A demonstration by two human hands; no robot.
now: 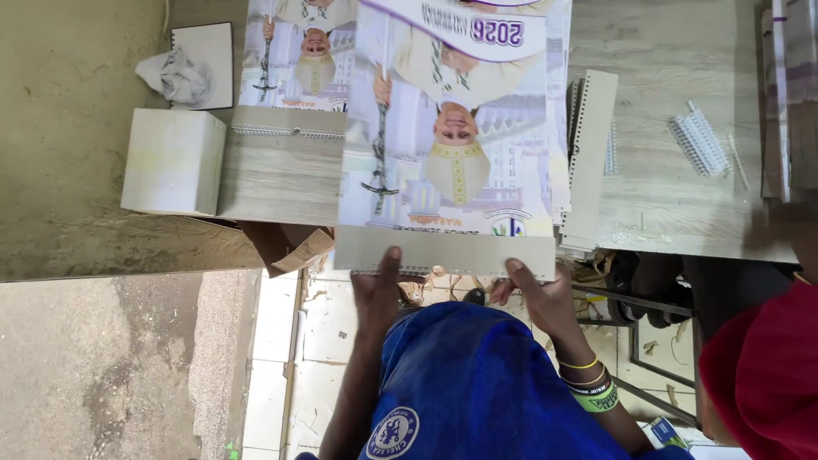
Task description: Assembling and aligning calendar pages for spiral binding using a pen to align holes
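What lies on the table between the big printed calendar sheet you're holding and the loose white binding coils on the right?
In the head view, a stack of punched grey card strips lies between calendar sheet and binding coils; beyond it, bare table.

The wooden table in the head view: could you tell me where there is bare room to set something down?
The table is bare between the grey perforated strip and the white binding combs, and in front of the second calendar, right of the white box. The middle is crowded: both hands hold a large calendar there.
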